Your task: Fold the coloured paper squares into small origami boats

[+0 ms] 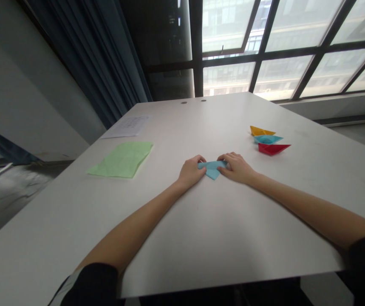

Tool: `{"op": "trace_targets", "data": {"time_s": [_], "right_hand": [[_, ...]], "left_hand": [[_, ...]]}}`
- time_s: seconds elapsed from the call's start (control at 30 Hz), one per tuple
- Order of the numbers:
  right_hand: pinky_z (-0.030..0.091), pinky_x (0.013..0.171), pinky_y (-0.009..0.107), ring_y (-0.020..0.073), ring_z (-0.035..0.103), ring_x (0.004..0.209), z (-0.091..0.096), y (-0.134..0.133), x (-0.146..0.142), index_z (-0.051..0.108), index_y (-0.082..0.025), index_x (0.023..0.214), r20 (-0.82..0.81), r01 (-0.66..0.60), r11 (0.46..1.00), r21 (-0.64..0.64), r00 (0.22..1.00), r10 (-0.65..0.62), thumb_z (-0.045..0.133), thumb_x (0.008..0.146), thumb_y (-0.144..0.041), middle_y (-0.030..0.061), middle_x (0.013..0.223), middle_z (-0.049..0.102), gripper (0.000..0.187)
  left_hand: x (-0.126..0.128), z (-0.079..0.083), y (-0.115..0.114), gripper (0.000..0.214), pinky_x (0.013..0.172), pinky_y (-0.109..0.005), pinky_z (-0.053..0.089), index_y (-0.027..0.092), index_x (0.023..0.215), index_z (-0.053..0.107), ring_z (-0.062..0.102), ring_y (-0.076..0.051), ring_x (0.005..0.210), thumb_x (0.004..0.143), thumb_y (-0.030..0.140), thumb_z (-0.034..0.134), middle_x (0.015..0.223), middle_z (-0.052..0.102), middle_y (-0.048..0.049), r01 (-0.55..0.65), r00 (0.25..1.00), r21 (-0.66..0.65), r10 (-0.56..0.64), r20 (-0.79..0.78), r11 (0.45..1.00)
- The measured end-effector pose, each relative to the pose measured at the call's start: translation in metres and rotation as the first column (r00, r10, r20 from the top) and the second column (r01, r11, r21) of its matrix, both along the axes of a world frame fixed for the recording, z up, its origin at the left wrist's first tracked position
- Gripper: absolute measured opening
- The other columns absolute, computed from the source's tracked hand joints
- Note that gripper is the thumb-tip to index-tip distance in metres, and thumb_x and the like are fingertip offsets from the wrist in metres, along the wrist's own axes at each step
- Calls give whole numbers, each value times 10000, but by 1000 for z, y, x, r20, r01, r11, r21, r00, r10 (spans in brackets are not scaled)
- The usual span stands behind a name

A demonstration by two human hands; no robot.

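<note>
Blue paper [212,168], thin, light, crease-prone, lay mid-width on the table [201,238] | left hand [191,171], right hand [238,167]: fingers pinched its opposite ends | likely best held by its folded edges

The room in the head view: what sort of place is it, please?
Probably an office or meeting room: a large white table, tall grid windows facing other buildings, and dark blue curtains. The left hand and right hand hold blue paper there, beside three paper boats.
</note>
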State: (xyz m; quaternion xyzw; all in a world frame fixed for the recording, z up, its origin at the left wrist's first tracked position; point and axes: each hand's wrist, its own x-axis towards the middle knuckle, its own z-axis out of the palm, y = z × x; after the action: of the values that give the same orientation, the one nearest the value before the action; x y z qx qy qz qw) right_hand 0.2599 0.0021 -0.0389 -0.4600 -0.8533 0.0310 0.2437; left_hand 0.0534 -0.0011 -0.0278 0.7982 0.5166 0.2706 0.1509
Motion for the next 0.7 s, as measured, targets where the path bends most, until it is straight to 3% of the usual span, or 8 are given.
{"op": "trace_targets", "data": {"time_s": [0.1, 0.2, 0.37, 0.47, 0.57, 0.63, 0.7], "right_hand": [[385, 778, 357, 217, 549, 845, 2, 1, 1, 571, -190, 888, -75, -2, 999, 42, 997, 5, 534, 782, -334, 58, 863, 649, 183], [404, 704, 313, 179, 553, 728, 5, 0, -2, 558, -186, 812, -179, -5, 998, 60, 984, 15, 526, 786, -308, 40, 752, 628, 129], [404, 581, 249, 124, 529, 592, 9, -11, -13, 529, -191, 791, -345, -17, 999, 47, 938, 32, 518, 792, -270, 1, 668, 588, 80], [420, 597, 254, 129, 547, 625, 10, -17, -18, 527, -197, 803, -365, -53, 997, 63, 928, 72, 523, 791, -256, 5, 691, 593, 60], [443, 637, 266, 139, 575, 697, 9, -20, -21, 523, -203, 860, -383, -96, 993, 73, 916, 117, 517, 793, -236, 26, 803, 626, 74], [453, 664, 275, 144, 587, 746, 7, -20, -21, 508, -206, 886, -396, -118, 990, 78, 908, 139, 509, 797, -221, 47, 913, 638, 90], [457, 667, 286, 149, 588, 762, 7, -19, -20, 496, -209, 892, -392, -125, 989, 79, 908, 146, 505, 798, -215, 61, 984, 638, 95]], "left_hand": [[0, 1, 1, 189, 629, -237, 429, 202, 893, 549, 543, -114, 660, 711, 179, 503, 771, 604, 24, 21, 985, 16, -24, 168, 1000], [0, 1, 3, 251, 606, -231, 422, 218, 955, 480, 532, -106, 643, 715, 192, 545, 765, 564, 37, -70, 958, 81, 44, 283, 994], [-1, -1, 8, 204, 616, -229, 421, 195, 800, 461, 508, -102, 713, 681, 179, 625, 910, 494, -4, -194, 909, 257, 76, 409, 947], [0, -1, 8, 234, 603, -221, 428, 187, 798, 466, 485, -77, 666, 668, 201, 660, 953, 463, -10, -241, 861, 271, 76, 503, 932], [4, 0, 6, 192, 582, -208, 439, 162, 686, 482, 494, -60, 632, 693, 251, 652, 933, 480, -15, -157, 830, 191, 25, 558, 969], [8, 0, 4, 197, 550, -203, 446, 151, 666, 499, 526, -61, 618, 718, 291, 627, 931, 506, -26, -29, 780, 63, -16, 626, 998], [12, 1, 2, 210, 517, -204, 449, 150, 724, 516, 565, -75, 607, 729, 337, 612, 938, 532, -38, 115, 711, -81, -25, 702, 990]]}}
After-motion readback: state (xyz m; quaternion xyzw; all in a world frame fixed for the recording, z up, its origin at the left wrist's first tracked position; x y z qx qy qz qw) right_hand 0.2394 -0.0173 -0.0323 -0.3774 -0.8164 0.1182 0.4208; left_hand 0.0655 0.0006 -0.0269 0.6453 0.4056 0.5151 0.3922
